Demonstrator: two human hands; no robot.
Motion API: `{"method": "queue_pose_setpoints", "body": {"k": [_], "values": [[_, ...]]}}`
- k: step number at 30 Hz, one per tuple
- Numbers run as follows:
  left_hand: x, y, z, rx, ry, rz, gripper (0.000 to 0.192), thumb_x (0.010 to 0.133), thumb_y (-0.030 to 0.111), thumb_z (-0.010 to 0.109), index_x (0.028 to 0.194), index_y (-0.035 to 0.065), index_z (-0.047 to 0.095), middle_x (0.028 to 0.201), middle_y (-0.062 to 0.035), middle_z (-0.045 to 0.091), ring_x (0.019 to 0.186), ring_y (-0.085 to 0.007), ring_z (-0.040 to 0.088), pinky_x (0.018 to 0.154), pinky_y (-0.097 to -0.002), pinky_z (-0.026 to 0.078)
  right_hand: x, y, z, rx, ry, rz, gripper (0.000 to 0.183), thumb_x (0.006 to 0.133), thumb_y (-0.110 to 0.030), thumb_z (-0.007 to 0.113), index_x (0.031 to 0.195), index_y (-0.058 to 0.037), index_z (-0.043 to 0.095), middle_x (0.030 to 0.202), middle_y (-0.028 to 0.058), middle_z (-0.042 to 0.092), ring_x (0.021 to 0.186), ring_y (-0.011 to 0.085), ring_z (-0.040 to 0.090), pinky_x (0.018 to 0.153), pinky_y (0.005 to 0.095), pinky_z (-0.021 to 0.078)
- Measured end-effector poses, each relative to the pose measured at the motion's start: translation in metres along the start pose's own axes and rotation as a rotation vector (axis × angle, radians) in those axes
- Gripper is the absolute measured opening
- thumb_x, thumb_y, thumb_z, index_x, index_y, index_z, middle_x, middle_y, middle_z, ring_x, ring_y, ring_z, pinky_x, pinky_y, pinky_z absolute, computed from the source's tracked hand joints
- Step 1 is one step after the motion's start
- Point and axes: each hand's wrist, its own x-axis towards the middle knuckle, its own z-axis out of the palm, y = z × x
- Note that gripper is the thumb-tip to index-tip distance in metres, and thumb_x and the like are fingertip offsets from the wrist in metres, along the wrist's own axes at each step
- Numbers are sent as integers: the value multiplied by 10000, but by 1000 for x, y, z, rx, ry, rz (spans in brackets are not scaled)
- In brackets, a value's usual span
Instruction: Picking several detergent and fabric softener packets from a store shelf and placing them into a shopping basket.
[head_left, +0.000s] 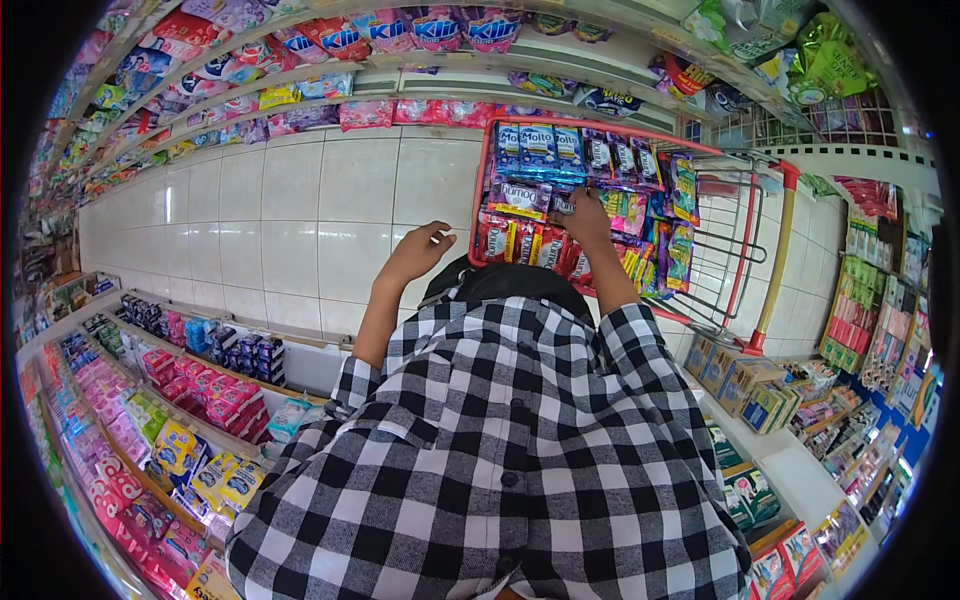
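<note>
A shopping cart with a red rim (477, 202) stands before me, filled with sachet packs. My right hand (583, 217) reaches into it, its fingers on a dark Downy pack (564, 204); whether they grip it is hard to tell. Around that hand lie blue Molto packs (537, 148), a purple Downy pack (517, 199), red Downy packs (541, 249) and a pink and yellow pack (628, 211). To the left of the cart, above the floor, my left hand (421, 251) is empty with its fingers apart and slightly bent.
Shelves of detergent pouches (435, 30) run beyond the cart. The cart's yellow handle (776, 262) is at the right. Shelves with pink packs (225, 397) stand close at my left, and cardboard boxes (724, 375) lie at my right. White floor tiles (292, 180) stretch left.
</note>
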Motion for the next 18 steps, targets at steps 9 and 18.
{"method": "queue_pose_setpoints", "body": {"k": [9, 18], "values": [[2, 7, 12, 8, -70, 30, 380, 901, 322, 567, 1128, 18, 588, 929, -165, 669, 798, -276, 640, 748, -357, 502, -21, 12, -17, 352, 174, -67, 298, 743, -247, 744, 824, 0, 598, 817, 159, 602, 793, 319, 613, 689, 395, 476], [94, -63, 60, -356, -34, -127, 595, 927, 435, 485, 1353, 21, 442, 1091, -54, 606, 982, -164, 536, 858, -316, 426, -112, 62, -52, 167, 922, 222, 218, 893, -225, 568, 934, -12, 586, 951, 161, 580, 898, 320, 539, 816, 467, 376]]}}
